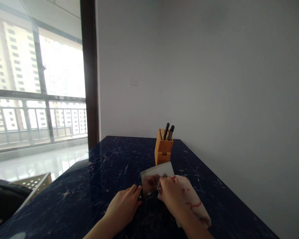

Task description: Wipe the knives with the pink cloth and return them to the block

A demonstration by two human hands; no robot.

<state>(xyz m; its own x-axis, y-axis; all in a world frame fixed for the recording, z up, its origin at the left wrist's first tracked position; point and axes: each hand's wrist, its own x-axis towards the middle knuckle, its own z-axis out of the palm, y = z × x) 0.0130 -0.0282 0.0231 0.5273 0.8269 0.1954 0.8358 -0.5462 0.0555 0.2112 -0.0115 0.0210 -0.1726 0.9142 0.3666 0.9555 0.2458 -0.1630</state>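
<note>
A broad steel cleaver stands with its flat side toward me over a dark blue marbled table. My left hand is closed round the cleaver's black handle at the blade's lower left. My right hand presses a white cloth with red markings against the right part of the blade; its fingers are closed on the cloth. The blade mirrors the fingers.
A wooden knife block with two black handles sticking out stands just behind the cleaver, near the grey wall. To the left are a dark window post, a balcony window and a perforated tan box beside the table edge.
</note>
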